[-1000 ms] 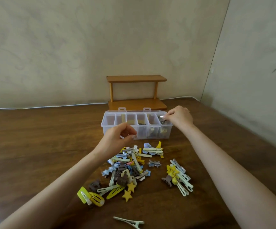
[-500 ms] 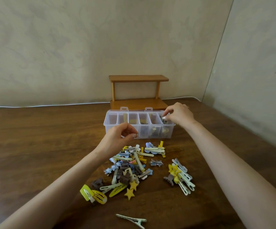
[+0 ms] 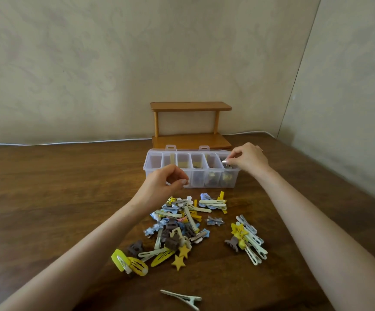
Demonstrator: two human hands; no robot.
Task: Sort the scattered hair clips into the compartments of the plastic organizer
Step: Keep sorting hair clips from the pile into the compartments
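**Sorting barely started: most clips lie loose in front of the box**

The left hand hovers over the far edge of the pile, just in front of the organizer's left end. Its fingers are curled in against the thumb. I cannot tell whether a small clip is pinched in there or nothing at all.

Below it the main pile of clips sprawls across the surface. It is a jumble of yellow snap clips, cream bar clips, brown claws, blue shapes and two yellow stars, many lying over each other. One pale clip lies alone at the near edge.

The organizer stands just beyond the pile, in front of a small wooden shelf. It is a clear plastic box, lid off or folded back, split into a row of narrow compartments. The left ones look nearly bare. The right ones hold a few dark and yellow bits at the bottom, too small to name.

A second, smaller cluster of white and yellow clips sits apart on the right.

The right hand is over the rightmost compartment and pinches a silver clip at its rim, about to drop it in, by my guess. By my reckoning only a small part is sorted; nearly everything remains.
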